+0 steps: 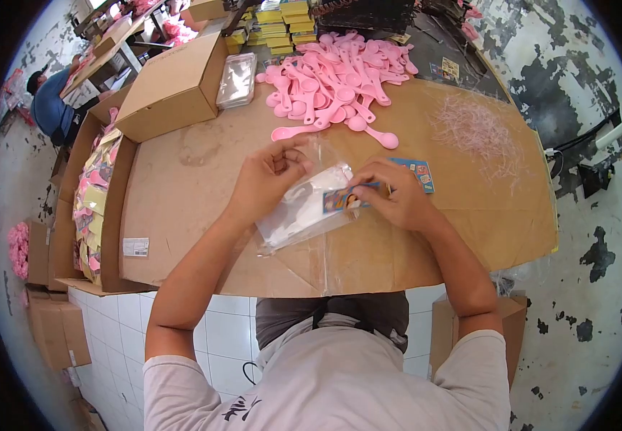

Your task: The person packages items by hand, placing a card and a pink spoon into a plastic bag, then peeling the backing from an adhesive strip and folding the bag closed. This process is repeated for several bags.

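Note:
My left hand [273, 176] is closed at the upper edge of a clear plastic bag [293, 215], its thumb and fingers pinched together. A white sheet or packet shows within or under the bag, lying on the cardboard surface. My right hand [395, 190] pinches a small blue printed card [339, 200] over the right part of the bag. Another blue printed card [422, 174] lies just beyond my right hand. A pile of pink spoons [339, 79] is in front of both hands, with one spoon [375, 133] at its near edge.
An open box of packed pink items [94, 201] stands at the left, beside a closed cardboard box [171, 86] and a stack of clear bags [237, 80]. Yellow stacks [271, 32] are at the back. Shredded strands [476, 133] lie right. A person [56, 104] is far left.

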A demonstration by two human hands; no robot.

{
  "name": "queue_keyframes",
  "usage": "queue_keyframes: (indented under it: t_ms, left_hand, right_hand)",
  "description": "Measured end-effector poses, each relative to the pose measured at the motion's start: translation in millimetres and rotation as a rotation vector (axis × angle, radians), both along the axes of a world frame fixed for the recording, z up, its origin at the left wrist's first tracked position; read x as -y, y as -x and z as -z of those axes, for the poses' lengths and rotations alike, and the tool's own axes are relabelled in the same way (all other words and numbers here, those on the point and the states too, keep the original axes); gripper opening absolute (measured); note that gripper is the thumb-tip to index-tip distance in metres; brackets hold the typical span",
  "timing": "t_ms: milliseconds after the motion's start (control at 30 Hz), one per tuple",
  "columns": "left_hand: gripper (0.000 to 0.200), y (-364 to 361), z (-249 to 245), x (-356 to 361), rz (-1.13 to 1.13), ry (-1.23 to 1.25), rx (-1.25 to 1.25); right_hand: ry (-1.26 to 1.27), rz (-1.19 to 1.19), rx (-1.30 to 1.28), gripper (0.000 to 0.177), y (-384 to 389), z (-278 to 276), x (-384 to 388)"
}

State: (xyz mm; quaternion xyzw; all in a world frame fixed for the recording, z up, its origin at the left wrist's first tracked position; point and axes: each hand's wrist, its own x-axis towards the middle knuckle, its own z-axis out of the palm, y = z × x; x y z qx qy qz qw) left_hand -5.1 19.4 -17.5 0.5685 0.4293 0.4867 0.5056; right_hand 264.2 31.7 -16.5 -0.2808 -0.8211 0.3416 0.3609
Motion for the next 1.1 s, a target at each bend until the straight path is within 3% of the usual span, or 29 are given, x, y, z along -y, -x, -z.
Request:
queue_keyframes:
  t_ms: [133,233,333,433,633,767,833,933,1033,1100]
  left_hand:
    - [0.026,11.5,-18.7,1.1,0.043,0.112,0.057]
    - [0.029,7.2,-17.9,3.9,0.100,0.132,0.038]
    - [0.032,-3.6,-13.7,10.8,0.128,0.152,0.024]
    - [0.035,-8.8,-12.8,13.4,0.130,0.134,0.004]
    - [0.036,-15.9,-16.4,19.2,0.170,0.096,-0.067]
    - [0.036,-18.4,-6.6,22.8,0.250,-0.079,-0.155]
    - [0.035,-18.1,-11.1,22.4,0.232,0.016,-0.086]
    - [0.036,-15.2,-14.8,21.6,0.208,0.077,-0.021]
    - [0.037,-17.7,-15.0,23.2,0.226,0.071,-0.016]
    - [0.038,-21.3,-13.5,26.4,0.246,0.060,-0.001]
  right_hand:
    - [0.062,0.277,-0.020,0.017,-9.0,-12.1,-5.3]
    - [0.340,0.329,-0.326,0.018,-0.5,-13.8,-1.0]
    - [0.522,0.359,-0.476,0.021,4.4,-28.5,4.8]
    - [0.352,0.315,-0.502,0.020,1.5,-16.4,-3.0]
    - [-0.102,0.189,0.037,0.016,-0.7,-31.5,0.7]
    - [0.071,0.122,-0.071,0.015,14.7,-36.4,9.5]
    - [0.166,0.137,-0.053,0.015,13.3,-38.5,8.9]
    - [0.011,0.244,-0.036,0.013,5.7,-29.2,-0.8]
    - [-0.076,0.169,0.060,0.017,7.2,-31.4,0.9]
    - [-0.030,0.150,-0.020,0.017,15.7,-20.7,4.6]
